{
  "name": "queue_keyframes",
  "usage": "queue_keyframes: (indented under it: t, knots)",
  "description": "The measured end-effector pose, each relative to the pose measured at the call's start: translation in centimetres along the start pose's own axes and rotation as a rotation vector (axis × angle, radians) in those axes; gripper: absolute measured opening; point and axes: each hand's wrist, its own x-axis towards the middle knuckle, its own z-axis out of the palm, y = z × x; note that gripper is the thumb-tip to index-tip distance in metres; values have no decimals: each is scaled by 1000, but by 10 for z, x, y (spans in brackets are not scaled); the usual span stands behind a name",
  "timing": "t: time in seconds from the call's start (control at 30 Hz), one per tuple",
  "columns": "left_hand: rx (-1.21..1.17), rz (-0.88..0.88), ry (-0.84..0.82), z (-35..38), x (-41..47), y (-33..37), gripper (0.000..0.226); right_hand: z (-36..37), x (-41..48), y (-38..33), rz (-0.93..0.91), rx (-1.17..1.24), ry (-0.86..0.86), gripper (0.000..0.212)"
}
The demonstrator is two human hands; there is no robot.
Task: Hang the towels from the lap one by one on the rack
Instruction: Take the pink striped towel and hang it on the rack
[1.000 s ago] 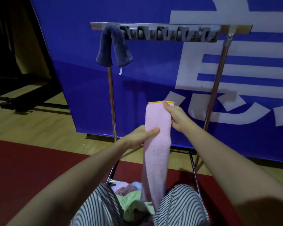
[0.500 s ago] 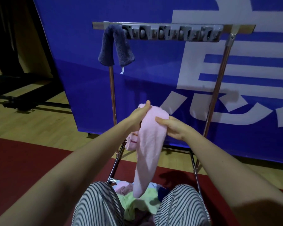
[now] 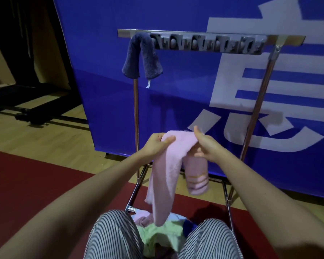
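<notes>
Head view, centre frame: left hand [image 3: 157, 143] and right hand [image 3: 208, 144] both pinch the pink towel [image 3: 166, 176], draped between them; blue towel [image 3: 141, 57] hangs upper left on the rack [image 3: 288, 37].

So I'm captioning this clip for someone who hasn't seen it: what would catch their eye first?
The pink towel at mid-frame, folded over and held between the left hand and right hand, its ends hanging toward the towel pile on the lap. Behind it stands the rack, with one dark blue towel draped over the left end of its top bar, against a big blue banner.
</notes>
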Motion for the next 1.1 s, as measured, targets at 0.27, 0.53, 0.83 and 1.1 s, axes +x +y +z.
queue_keyframes:
  t: [0.27, 0.53, 0.83, 1.1]
  knots:
    - [139, 59, -255, -13, 18, 35, 37, 11, -8, -25, -363, -640, 189, 55]
    - [11, 88, -246, -18, 26, 56, 44, 38, -1, -31, -275, -197, -80, 47]
    - [-199, -83, -335, -36, 22, 36, 52, 43, 1, -33, -318, 21, -113, 30]
    - [-287, -76, -102, -7, -5, -2, 67, 42, 5, -43, -333, 107, -61, 31]
